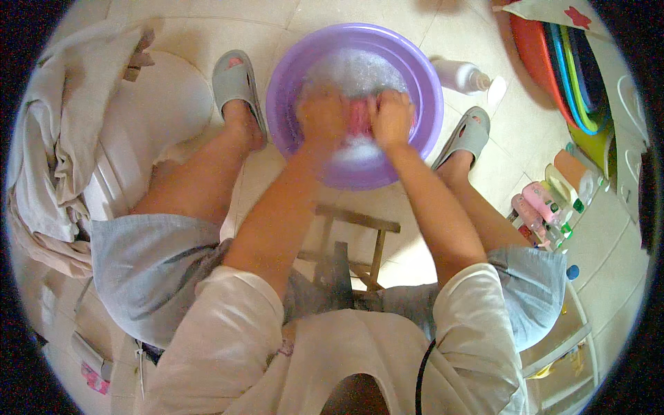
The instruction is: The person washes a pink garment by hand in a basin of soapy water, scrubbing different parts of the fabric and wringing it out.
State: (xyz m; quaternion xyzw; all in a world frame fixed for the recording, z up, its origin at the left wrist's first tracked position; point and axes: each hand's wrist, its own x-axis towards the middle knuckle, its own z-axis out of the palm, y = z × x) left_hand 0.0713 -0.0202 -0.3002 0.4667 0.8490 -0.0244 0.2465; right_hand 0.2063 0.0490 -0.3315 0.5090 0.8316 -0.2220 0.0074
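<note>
A round purple plastic basin (358, 181) stands on the tiled floor between my feet, with foamy water (358, 67) inside. A wet red-pink cloth (358, 118) stretches between my two hands over the suds. My left hand (322, 115), blurred by motion, is closed around the cloth's left end; its fingers are hard to make out. At the other end, my right hand (392, 116) grips the cloth with bent fingers. How much more of the cloth lies under the foam is hidden.
A white bottle (459, 75) lies right of the basin. Several bottles (539, 202) stand farther right, below stacked coloured basins (550, 67). Draped fabric (72, 119) hangs at left beside a white rounded fixture (166, 98). A wooden stool frame (358, 218) shows between my legs.
</note>
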